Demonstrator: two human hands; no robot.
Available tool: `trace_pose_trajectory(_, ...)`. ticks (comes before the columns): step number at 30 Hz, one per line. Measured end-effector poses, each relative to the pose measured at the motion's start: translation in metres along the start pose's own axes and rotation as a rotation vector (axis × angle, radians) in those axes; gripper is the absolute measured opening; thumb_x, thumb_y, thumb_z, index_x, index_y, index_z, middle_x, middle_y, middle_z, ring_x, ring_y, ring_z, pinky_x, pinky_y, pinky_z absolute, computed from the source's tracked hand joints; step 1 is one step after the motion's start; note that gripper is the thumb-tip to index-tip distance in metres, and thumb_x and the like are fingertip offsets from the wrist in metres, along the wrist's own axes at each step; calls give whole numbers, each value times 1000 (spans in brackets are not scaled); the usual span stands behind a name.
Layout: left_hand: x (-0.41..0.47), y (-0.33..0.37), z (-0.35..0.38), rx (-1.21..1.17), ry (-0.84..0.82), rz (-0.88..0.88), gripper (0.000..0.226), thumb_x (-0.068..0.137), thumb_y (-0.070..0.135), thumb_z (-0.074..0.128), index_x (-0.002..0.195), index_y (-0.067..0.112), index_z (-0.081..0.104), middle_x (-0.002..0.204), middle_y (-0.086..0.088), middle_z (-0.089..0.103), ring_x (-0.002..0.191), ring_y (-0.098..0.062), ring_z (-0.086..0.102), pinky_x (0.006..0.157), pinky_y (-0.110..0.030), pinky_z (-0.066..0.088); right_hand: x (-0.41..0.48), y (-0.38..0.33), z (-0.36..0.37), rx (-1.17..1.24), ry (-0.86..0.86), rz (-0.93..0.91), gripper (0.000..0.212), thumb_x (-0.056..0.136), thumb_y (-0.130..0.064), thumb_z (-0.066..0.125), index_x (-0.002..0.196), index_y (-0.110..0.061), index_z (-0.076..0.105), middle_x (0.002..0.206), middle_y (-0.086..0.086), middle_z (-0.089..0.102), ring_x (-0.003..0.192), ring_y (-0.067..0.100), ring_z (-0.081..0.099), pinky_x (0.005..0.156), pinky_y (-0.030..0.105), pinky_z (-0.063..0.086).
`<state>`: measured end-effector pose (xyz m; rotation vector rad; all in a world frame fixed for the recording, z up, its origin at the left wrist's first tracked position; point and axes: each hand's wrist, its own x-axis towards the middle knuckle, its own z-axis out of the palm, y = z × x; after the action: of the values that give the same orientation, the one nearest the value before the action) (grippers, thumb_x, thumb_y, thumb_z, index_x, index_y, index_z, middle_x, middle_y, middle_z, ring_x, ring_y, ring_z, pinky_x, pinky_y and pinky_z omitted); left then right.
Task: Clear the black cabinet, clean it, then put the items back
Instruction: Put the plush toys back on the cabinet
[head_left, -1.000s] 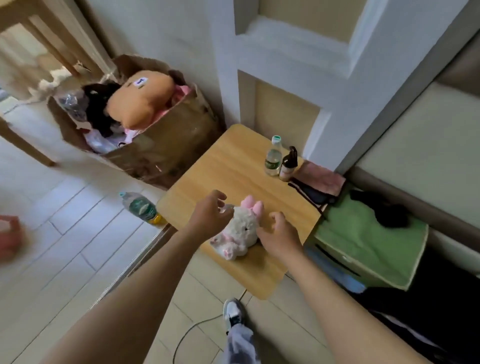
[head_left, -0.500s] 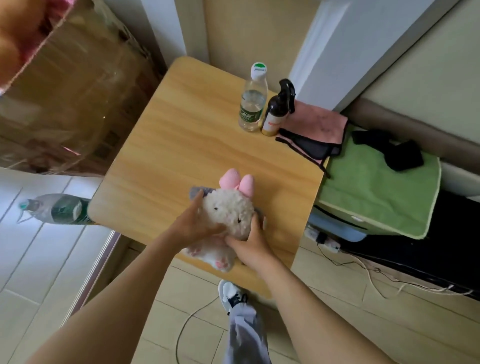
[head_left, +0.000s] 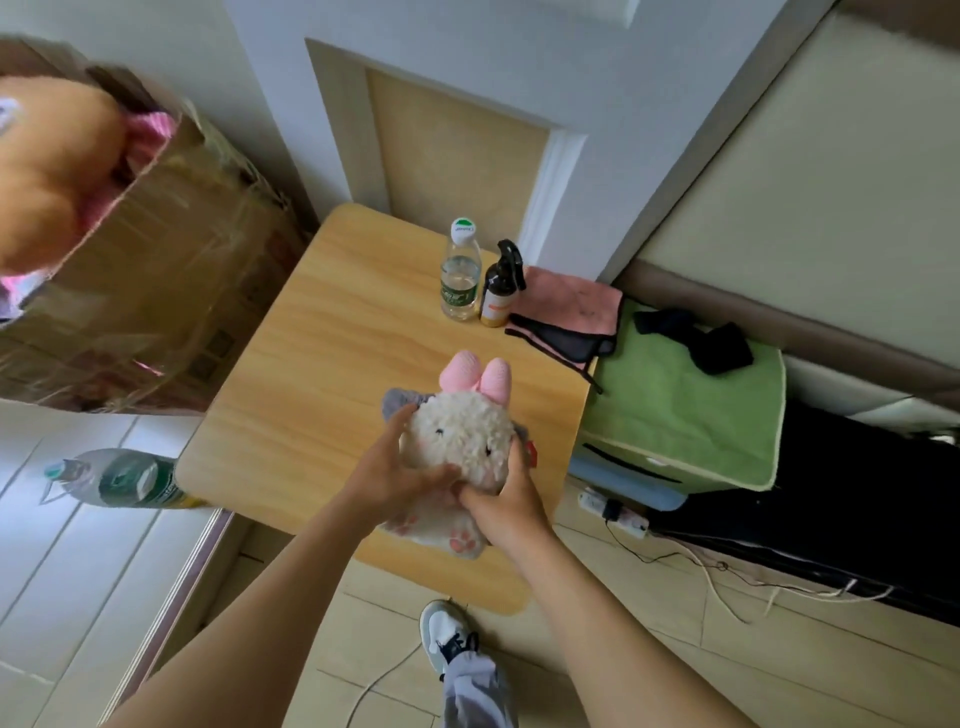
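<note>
**Both hands closed on the fluffy white plush toy with pink ears**

A second ago the toy lay on its side on the light wooden counter with your fingers spread either side of it. Now your left hand curls round its left flank, thumb across the front below the face. Your right hand grips its lower right side. The toy sits upright over the counter's near edge, face turned up to you. You cannot tell whether its paws touch the wood.

The clear plastic water bottle with a white cap and the amber spray bottle with a black trigger head stand where they stood, side by side at the far edge, just beside the pink cloth.

The taped brown cardboard box on the left holds an orange plush cushion and some pink fabric. Another water bottle with a green label lies on the floor beside the counter.
</note>
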<state>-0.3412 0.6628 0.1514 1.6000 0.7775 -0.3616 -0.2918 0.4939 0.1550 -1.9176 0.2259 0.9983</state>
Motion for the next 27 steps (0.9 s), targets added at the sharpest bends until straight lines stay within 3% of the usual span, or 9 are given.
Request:
trace_pose_trajectory(5, -47, 80, 49, 44, -53, 186, 113, 47, 59, 92, 143, 48, 35, 136, 1, 55, 117, -19, 62, 95, -47, 56, -68, -25, -88, 22, 102, -144, 107, 70, -44, 78, 154, -51, 12, 141, -15, 52, 116, 8, 60, 97, 33, 53)
trace_pose_trajectory(8, -75, 124, 88, 97, -72, 307, 107, 51, 54, 89, 143, 47, 34, 132, 1, 56, 114, -20, 62, 94, -47, 56, -105, -30, -144, 59, 190, -225, 102, 70, -42, 78, 151, -54, 17, 140, -15, 55, 116, 10, 61, 96, 40, 56)
trace_pose_trajectory(14, -165, 207, 204, 194, -145, 552, 97, 74, 17, 87, 150, 38, 29, 123, 8, 54, 107, -13, 61, 95, -46, 55, -220, -11, -275, 112, 324, -337, 100, 78, -36, 79, 152, -54, 14, 144, -10, 50, 125, 15, 55, 104, 39, 50)
trace_pose_trajectory(19, -247, 264, 326, 265, -289, 755, 97, 74, 14, 86, 146, 39, 28, 129, 6, 55, 115, -15, 61, 97, -35, 52, -329, 36, -387, 176, 540, -416, 102, 74, -34, 81, 153, -49, 17, 139, -8, 55, 122, 14, 57, 102, 35, 50)
trace_pose_trajectory(23, -313, 300, 422, 285, -454, 912, 108, 65, 29, 88, 152, 27, 24, 139, 3, 53, 124, -10, 56, 105, -32, 47, -414, 78, -463, 235, 713, -451, 107, 70, -32, 82, 153, -50, 18, 139, -14, 51, 122, 9, 56, 96, 24, 47)
trace_pose_trajectory(27, -363, 317, 497, 298, -626, 1006, 105, 70, 26, 88, 153, 31, 24, 144, 8, 50, 131, -8, 52, 110, -44, 45, -480, 118, -510, 304, 874, -432, 111, 59, -43, 78, 151, -55, 18, 141, -12, 52, 124, 11, 55, 106, 37, 48)
